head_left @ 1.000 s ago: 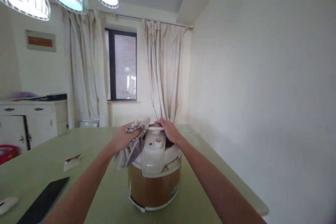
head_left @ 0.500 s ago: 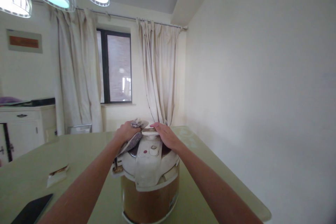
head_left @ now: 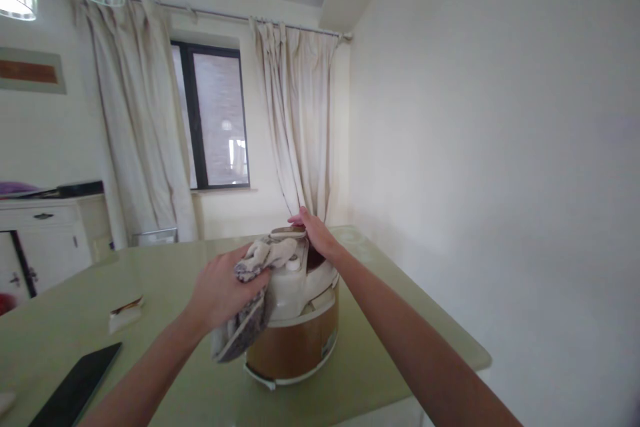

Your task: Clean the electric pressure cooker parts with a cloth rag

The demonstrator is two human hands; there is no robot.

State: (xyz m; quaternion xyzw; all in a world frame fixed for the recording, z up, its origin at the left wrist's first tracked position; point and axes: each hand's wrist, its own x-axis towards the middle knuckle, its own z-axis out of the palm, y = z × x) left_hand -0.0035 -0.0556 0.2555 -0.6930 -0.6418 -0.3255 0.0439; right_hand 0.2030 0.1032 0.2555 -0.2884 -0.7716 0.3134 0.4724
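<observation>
An electric pressure cooker (head_left: pixel 293 350) with a gold-brown body and a white lid stands upright on the table. My left hand (head_left: pixel 223 290) is closed around a bunched grey-and-white cloth (head_left: pixel 267 257). Part of that cloth hangs down the cooker's left side, and its upper part lies against the front of the lid. At the lid's far side, my right hand (head_left: pixel 317 235) rests by the round top handle (head_left: pixel 289 232), its fingers curling behind it. The fingertips are partly hidden by the handle.
The green-topped table (head_left: pixel 165 287) carries a dark flat phone-like object (head_left: pixel 75 383) and a small whitish packet (head_left: pixel 126 315) at the left. A plain wall (head_left: pixel 475 147) runs along the right. Behind are curtains (head_left: pixel 305 113) and a white cabinet (head_left: pixel 50 233).
My left hand has brought the cloth from the lid's left rim nearer to me, over its front. My right hand stays at the handle, thumb now raised. The view has shifted slightly.
</observation>
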